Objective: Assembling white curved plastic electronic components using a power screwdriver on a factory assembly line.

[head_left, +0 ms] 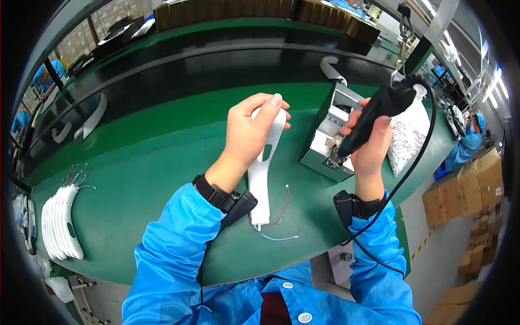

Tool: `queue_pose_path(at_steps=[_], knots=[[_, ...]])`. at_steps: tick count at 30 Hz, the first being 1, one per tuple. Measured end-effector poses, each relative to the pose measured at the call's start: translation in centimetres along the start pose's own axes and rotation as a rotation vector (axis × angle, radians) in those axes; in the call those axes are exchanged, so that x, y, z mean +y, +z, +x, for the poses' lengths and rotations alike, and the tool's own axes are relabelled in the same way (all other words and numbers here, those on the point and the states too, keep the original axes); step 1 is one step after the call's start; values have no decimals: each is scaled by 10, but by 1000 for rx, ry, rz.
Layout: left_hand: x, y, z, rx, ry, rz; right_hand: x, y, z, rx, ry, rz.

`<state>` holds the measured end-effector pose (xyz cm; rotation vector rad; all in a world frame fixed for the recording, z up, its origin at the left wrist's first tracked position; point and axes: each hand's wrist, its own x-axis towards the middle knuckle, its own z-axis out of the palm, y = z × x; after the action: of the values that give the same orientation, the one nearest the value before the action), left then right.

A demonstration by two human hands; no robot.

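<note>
— Workroom background, as my head view gives it?

— Brown cardboard boxes (460, 184), stacked right; long black conveyor belt (189, 76), across the back; green smooth-topped table (179, 162), in front.

— Left hand (246, 130)?

— Closed around the perforated upper end of one white curved plastic handle piece (259, 189), held over the table's middle, lower end toward the wearer. Thin red wire (287, 201) and thin pale wire (276, 239) at that end.

— Right hand (371, 146)?

— Gripping one black corded power screwdriver (374, 119), tip down at the front of an open grey metal box (323, 169). Contact: I cannot tell.

— Remaining stock?

— Row of white handle pieces (57, 225), far left; clear bag of small white parts (403, 143), beside the box.

— Step in hand?

— Fetching a screw at the box, I judge, with the handle piece kept ready. Next move calls for a straight lift and a cord clear of both wires.
</note>
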<state>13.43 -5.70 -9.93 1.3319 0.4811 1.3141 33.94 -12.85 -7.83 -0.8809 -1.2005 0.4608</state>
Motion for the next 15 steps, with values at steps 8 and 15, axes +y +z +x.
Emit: queue_pose_path(at_steps=[8, 15], knots=[[-9, 9, -2, 3, 109, -60, 13, 19, -46, -59, 145, 241], [-15, 4, 0, -44, 101, -13, 15, 71, -63, -83, 161, 380]])
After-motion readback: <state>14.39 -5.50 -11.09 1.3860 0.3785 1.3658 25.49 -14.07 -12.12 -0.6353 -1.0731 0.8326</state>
